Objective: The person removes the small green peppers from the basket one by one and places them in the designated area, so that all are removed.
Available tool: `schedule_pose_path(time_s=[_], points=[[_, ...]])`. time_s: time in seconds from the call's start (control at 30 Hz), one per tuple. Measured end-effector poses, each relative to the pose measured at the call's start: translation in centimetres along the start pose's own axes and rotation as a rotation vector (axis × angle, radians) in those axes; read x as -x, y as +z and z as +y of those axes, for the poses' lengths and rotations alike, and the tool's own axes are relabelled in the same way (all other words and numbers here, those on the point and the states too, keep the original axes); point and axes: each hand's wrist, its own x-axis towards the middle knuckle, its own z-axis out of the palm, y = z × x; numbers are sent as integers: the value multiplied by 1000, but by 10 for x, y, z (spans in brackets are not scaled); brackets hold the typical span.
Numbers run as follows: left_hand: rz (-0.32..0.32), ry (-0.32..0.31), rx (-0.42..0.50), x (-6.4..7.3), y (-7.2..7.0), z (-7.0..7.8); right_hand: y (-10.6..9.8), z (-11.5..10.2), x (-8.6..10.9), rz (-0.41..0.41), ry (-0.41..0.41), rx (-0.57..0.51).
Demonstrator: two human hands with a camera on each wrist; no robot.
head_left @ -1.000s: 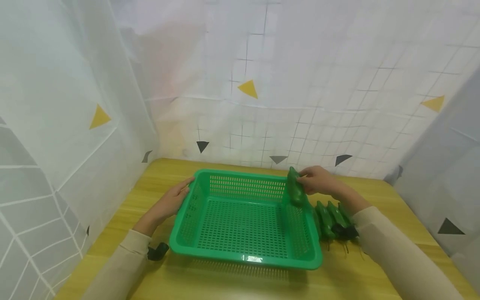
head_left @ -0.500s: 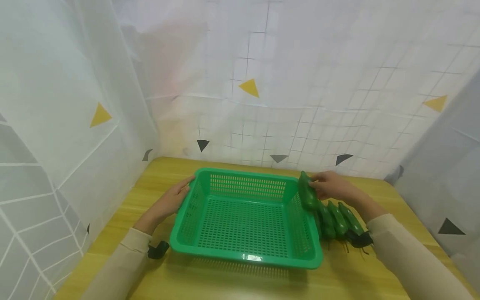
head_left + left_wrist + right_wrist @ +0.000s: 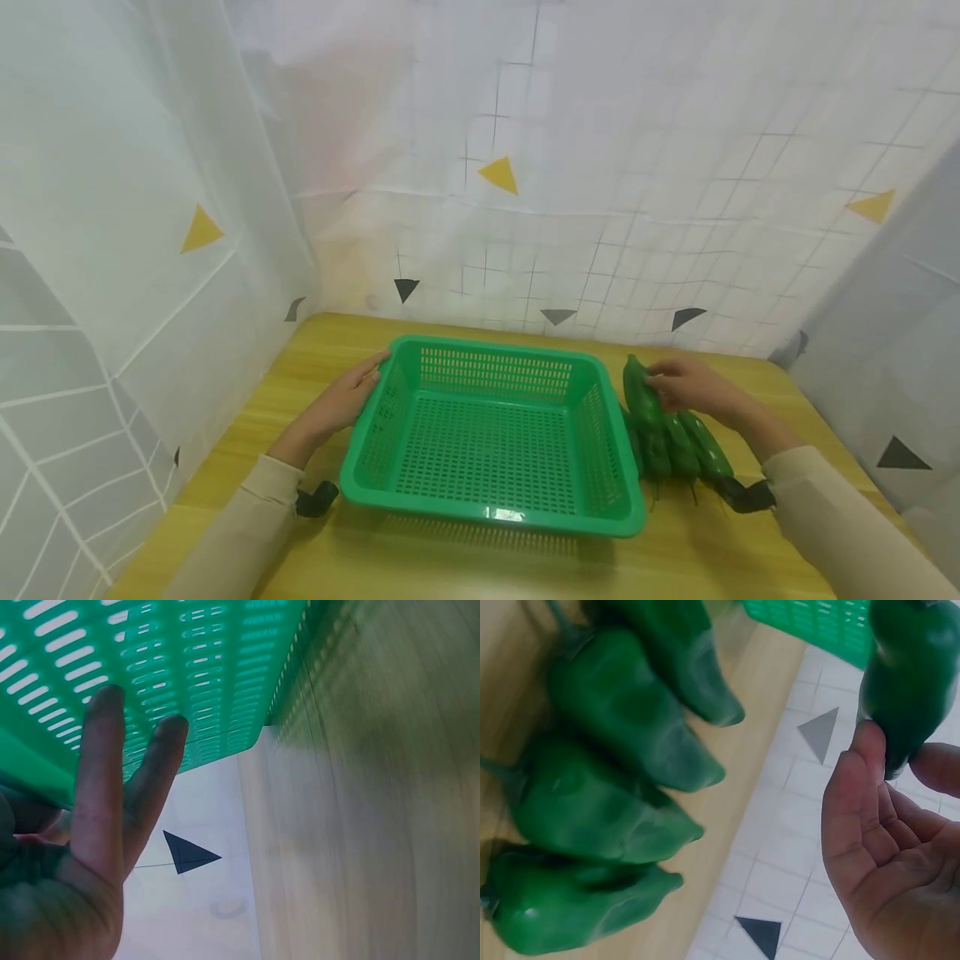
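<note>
A green plastic basket with slotted walls stands on the wooden table, with nothing lying in it. At its left rim rests my left hand; the left wrist view shows straight, spread fingers touching the outer wall. My right hand pinches a green pepper near its narrow tip, between thumb and fingers. In the right wrist view this pepper hangs tip down towards the palm. Several more green peppers lie side by side under it, to the right of the basket, with thin stems towards me.
The wooden table ends at a pale wall sheet printed with lines and triangles. More sheeting closes off the left and right sides. A black strap piece sits at the left cuff and another black piece at the right cuff.
My right hand has carried the pepper rightwards and slightly towards me, from over the basket's right rim to above the row of peppers. The left hand and the basket stay put.
</note>
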Motion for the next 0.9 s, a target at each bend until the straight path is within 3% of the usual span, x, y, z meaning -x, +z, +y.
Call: schedule_pose_path(time_s=[0.9], points=[[-7, 19, 10, 2, -2, 0, -25, 64, 28, 54, 132, 6]])
